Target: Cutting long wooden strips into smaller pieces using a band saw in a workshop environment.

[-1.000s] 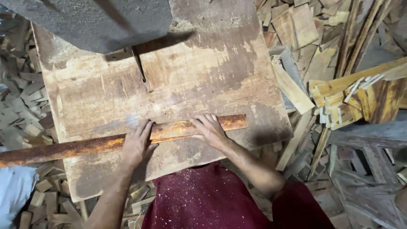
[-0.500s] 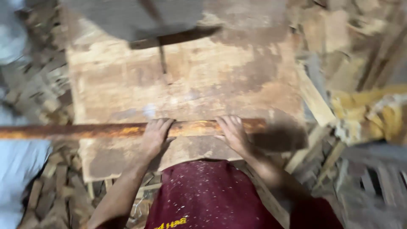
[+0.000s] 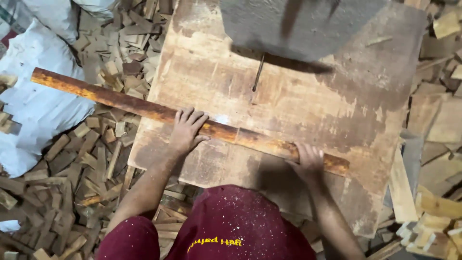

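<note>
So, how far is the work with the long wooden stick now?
Done: many short wood offcuts lie beside the table. In hand: the left hand and right hand press the long reddish stick flat on the tabletop, short of the saw blade. Left: the stick looks whole, not yet cut.

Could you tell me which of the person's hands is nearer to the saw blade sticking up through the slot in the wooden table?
The left. The left hand rests on the long wooden stick just below-left of the saw blade; the right hand holds the stick further down, lower right.
</note>
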